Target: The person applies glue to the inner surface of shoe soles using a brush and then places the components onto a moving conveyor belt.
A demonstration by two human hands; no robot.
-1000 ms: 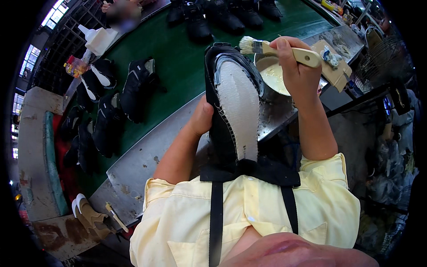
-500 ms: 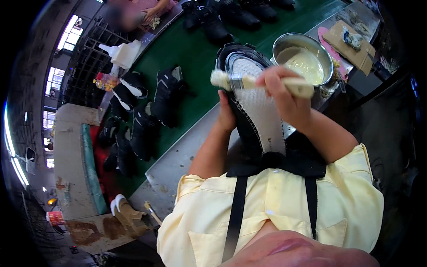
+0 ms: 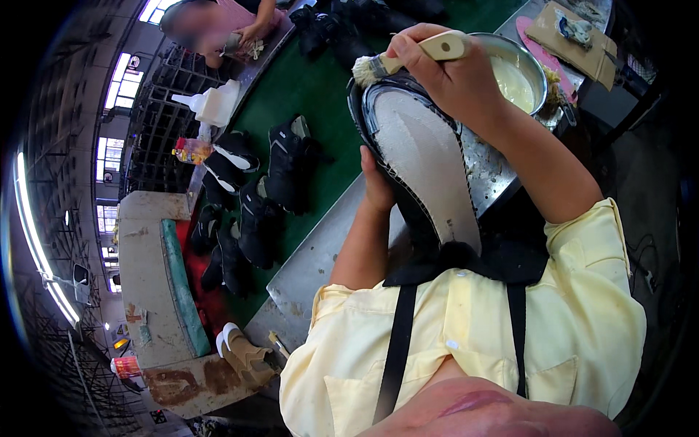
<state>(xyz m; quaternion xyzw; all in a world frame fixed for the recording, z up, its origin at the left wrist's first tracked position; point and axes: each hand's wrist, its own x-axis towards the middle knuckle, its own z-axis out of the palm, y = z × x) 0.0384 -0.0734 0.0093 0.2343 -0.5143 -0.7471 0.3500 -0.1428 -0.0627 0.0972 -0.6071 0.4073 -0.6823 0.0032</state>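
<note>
A black shoe upper (image 3: 415, 218) stands bottom-up in front of me, its pale stitched insole board (image 3: 422, 149) facing me and its toe pointing away. Along its left side lies the thumb of my left hand (image 3: 376, 183); the other fingers are behind the shoe, and the hand grips it. My right hand (image 3: 455, 76) is closed around the wooden handle of a brush (image 3: 437, 48). The whitish bristles touch the toe rim at its far left. Beyond my right wrist sits a metal bowl (image 3: 540, 71) of cream-coloured liquid (image 3: 512, 81), partly hidden by the hand.
Several black shoes (image 3: 287, 164) lie on the green belt (image 3: 320, 124) to the left. A white plastic bottle (image 3: 215, 102) is at its edge. Cardboard (image 3: 571, 44) lies beyond the bowl. Tan boots (image 3: 246, 357) stand at lower left. Another person's hand (image 3: 255, 30) is at work far left.
My right hand has carried the brush away from me, from across the upper insole to the toe rim, and its handle now points up to the right. The whole view has shifted slightly.
</note>
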